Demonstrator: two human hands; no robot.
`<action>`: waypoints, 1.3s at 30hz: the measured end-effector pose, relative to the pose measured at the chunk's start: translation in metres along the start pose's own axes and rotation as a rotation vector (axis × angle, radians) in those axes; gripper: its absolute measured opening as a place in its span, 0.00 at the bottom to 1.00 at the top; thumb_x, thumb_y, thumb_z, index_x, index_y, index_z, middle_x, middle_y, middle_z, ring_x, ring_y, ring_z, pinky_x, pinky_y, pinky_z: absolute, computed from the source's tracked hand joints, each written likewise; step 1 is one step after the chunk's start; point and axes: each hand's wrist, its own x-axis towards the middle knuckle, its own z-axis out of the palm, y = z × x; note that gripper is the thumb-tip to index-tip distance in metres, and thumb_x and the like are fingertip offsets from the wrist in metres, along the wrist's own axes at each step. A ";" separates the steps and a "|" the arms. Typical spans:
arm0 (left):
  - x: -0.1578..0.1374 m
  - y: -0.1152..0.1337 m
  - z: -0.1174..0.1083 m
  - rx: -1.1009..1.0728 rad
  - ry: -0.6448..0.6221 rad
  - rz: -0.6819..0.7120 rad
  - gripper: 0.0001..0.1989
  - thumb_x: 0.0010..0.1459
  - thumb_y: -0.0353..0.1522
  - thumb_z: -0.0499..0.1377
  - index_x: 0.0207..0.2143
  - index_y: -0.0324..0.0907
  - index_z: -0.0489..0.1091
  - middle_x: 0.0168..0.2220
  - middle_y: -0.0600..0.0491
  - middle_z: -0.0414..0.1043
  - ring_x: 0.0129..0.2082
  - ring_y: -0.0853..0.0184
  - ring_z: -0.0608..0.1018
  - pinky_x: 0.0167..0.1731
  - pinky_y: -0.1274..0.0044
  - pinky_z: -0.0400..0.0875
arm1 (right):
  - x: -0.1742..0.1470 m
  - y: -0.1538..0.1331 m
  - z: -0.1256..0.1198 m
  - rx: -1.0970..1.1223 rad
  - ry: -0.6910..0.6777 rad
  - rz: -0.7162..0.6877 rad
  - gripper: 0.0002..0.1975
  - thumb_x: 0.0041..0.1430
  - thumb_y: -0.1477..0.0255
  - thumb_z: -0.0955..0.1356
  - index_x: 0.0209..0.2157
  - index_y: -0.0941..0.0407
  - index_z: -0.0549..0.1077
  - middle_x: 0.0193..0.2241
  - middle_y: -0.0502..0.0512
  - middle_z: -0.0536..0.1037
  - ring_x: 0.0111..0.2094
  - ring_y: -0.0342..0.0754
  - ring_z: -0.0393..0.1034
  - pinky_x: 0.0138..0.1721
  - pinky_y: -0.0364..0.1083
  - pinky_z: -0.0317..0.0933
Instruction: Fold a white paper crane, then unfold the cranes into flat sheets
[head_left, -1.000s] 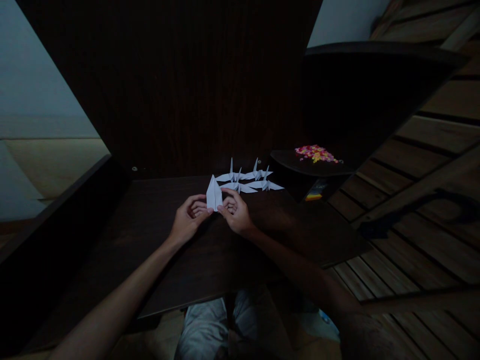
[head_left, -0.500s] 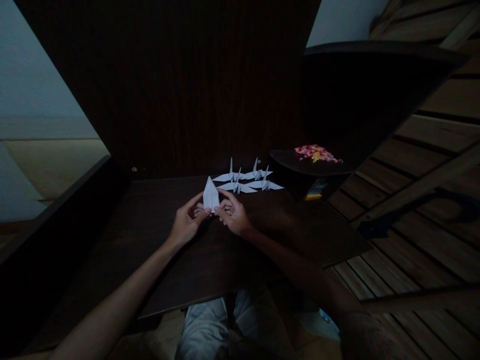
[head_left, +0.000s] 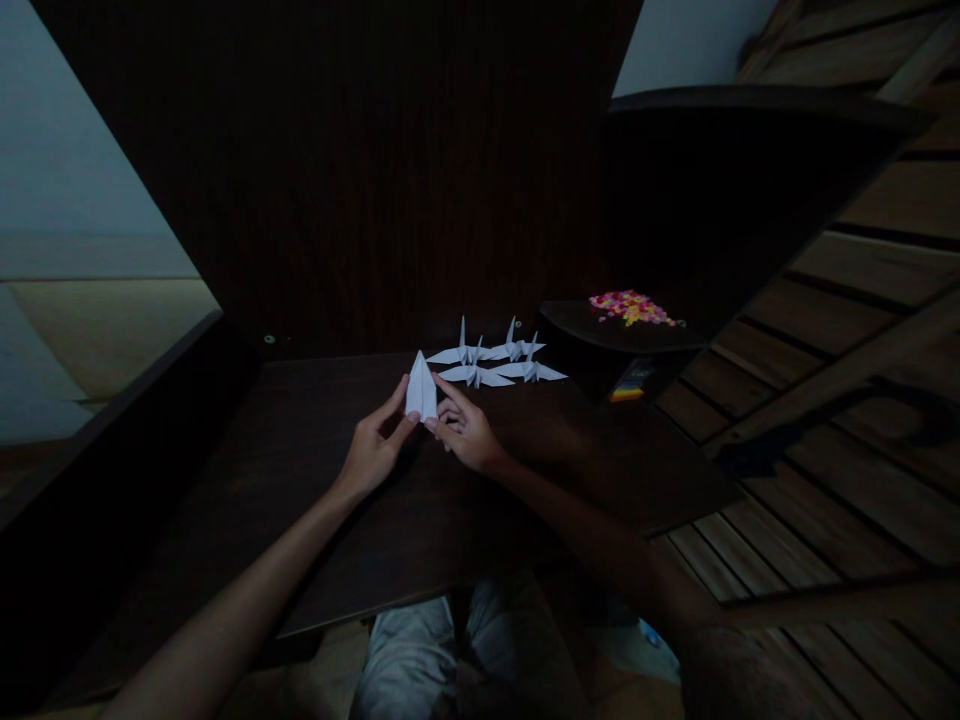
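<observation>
A small piece of folded white origami paper [head_left: 421, 388], pointed at the top with a crease down its middle, is held upright between both hands. My left hand [head_left: 377, 430] pinches its left edge, thumb at the lower corner. On the other side, my right hand [head_left: 463, 428] grips the right edge, with thumb low and index finger higher up. Just behind and to the right stand several finished white paper cranes [head_left: 474, 374] in two rows on the dark desk [head_left: 315, 480].
A corner shelf [head_left: 559, 318] at the right bears a heap of small pink, red and yellow pieces [head_left: 630, 307]. Beneath it is a small box with a yellow edge [head_left: 628, 385]. A dark panel [head_left: 375, 200] rises behind the desk, and slatted wood [head_left: 847, 430] lies to the right.
The folded paper has shifted very slightly upward, and the left fingers beneath it have drawn back from view. The cranes have not moved.
</observation>
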 end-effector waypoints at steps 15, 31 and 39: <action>0.001 -0.003 0.005 -0.187 0.098 0.042 0.26 0.51 0.34 0.64 0.53 0.42 0.63 0.42 0.50 0.71 0.30 0.71 0.75 0.33 0.77 0.71 | 0.001 0.000 0.003 0.101 0.097 0.011 0.27 0.56 0.64 0.68 0.55 0.52 0.58 0.27 0.46 0.69 0.23 0.40 0.64 0.16 0.37 0.58; 0.000 0.004 -0.002 0.132 0.079 0.195 0.08 0.54 0.36 0.63 0.34 0.42 0.78 0.40 0.48 0.77 0.43 0.61 0.78 0.48 0.66 0.72 | 0.002 0.004 0.003 0.088 0.079 0.011 0.17 0.49 0.58 0.72 0.34 0.55 0.71 0.30 0.50 0.69 0.30 0.43 0.67 0.21 0.40 0.67; -0.002 0.002 -0.002 0.075 -0.021 0.136 0.17 0.51 0.40 0.65 0.42 0.43 0.77 0.49 0.47 0.75 0.51 0.55 0.76 0.54 0.60 0.67 | 0.003 0.006 -0.002 0.119 0.083 -0.048 0.15 0.48 0.59 0.73 0.30 0.55 0.71 0.45 0.57 0.72 0.47 0.51 0.69 0.42 0.49 0.70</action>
